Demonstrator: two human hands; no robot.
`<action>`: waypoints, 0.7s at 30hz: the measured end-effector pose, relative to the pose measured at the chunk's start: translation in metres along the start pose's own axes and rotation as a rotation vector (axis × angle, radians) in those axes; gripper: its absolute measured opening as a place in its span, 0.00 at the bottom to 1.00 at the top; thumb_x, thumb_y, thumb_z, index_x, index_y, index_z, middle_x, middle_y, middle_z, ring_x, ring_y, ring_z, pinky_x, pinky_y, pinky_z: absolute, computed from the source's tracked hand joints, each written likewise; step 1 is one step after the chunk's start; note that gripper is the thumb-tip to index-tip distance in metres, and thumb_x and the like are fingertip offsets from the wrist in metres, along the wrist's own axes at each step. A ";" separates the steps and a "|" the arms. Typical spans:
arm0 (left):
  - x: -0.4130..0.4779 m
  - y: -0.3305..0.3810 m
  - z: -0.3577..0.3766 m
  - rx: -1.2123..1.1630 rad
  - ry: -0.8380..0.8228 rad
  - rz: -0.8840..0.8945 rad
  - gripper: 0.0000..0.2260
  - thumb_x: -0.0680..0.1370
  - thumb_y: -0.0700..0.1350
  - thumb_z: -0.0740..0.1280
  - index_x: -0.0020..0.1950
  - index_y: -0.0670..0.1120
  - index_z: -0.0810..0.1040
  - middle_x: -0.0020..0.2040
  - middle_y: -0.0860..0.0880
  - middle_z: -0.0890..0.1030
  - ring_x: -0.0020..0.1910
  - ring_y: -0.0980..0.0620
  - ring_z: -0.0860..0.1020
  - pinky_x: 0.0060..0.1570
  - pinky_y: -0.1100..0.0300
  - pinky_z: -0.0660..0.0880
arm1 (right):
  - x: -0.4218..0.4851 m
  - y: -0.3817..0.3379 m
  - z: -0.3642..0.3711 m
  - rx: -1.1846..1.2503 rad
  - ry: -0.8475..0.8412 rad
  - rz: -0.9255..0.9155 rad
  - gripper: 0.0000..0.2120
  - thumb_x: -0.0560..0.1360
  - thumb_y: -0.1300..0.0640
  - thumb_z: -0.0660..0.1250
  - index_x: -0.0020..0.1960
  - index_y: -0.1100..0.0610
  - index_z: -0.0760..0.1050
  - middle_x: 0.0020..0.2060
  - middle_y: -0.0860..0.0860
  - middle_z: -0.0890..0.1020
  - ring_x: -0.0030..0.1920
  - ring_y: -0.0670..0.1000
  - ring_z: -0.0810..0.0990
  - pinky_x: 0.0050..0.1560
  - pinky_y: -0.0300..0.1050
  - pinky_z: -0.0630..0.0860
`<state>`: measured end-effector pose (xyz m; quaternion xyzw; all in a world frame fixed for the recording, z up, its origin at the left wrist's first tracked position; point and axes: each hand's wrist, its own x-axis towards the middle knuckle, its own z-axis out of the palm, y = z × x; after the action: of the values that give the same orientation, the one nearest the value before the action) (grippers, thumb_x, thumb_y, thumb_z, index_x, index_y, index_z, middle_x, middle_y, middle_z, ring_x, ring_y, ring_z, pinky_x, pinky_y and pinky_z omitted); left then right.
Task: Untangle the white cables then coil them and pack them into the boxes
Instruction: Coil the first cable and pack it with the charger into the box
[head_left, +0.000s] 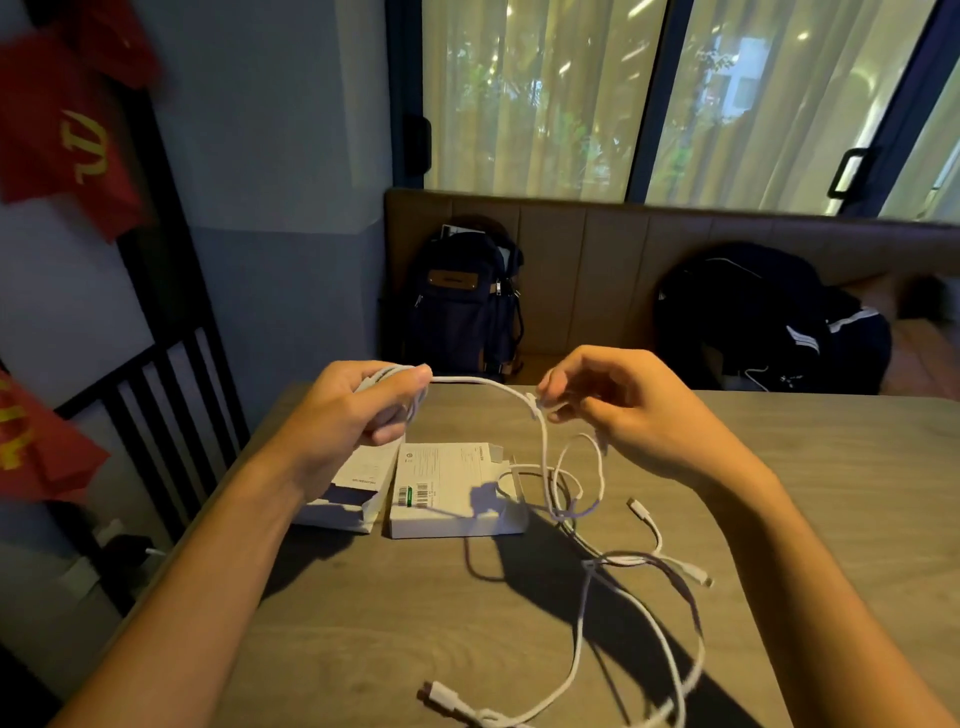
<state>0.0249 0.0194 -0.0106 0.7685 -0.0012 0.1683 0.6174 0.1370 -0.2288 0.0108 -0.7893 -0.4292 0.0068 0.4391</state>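
Observation:
My left hand (358, 410) grips a small coil of white cable above the table's left side. From it a strand (483, 382) runs right to my right hand (613, 400), which pinches the cable between thumb and fingertips. Below my right hand the white cables (582, 499) hang in tangled loops and trail over the wooden table (363, 623) toward me, with plug ends (439, 693) lying loose. Two white boxes lie under my hands: one flat with a printed label (447, 488), and one open-ended to its left (348, 504), partly hidden by my left wrist.
A padded bench runs behind the table with a dark blue backpack (467, 306) and a black bag (769, 317) on it. A black slatted chair back (166, 415) stands at the left. Red cloth (67, 130) hangs on the left wall.

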 end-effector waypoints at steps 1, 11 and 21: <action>-0.001 0.001 0.002 -0.025 -0.016 -0.017 0.21 0.80 0.51 0.67 0.29 0.45 0.68 0.26 0.48 0.62 0.27 0.51 0.64 0.44 0.53 0.67 | 0.000 0.003 0.000 -0.021 -0.009 0.022 0.17 0.75 0.77 0.61 0.49 0.58 0.80 0.47 0.50 0.85 0.50 0.47 0.85 0.52 0.46 0.84; -0.002 0.006 0.020 -0.050 -0.009 0.011 0.25 0.82 0.50 0.64 0.23 0.52 0.70 0.24 0.49 0.63 0.27 0.52 0.64 0.36 0.69 0.72 | 0.002 -0.003 0.014 0.064 0.023 0.001 0.14 0.83 0.65 0.57 0.57 0.53 0.80 0.47 0.48 0.85 0.51 0.48 0.84 0.55 0.47 0.82; -0.007 0.007 0.049 -0.466 -0.154 -0.147 0.21 0.79 0.53 0.64 0.25 0.52 0.70 0.22 0.54 0.63 0.23 0.56 0.65 0.28 0.66 0.66 | 0.004 0.004 0.044 -0.274 0.157 -0.134 0.06 0.82 0.49 0.63 0.54 0.50 0.76 0.41 0.44 0.79 0.40 0.45 0.77 0.38 0.35 0.72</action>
<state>0.0293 -0.0308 -0.0147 0.6139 -0.0312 0.0592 0.7865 0.1252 -0.1967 -0.0174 -0.8094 -0.4423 -0.1426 0.3589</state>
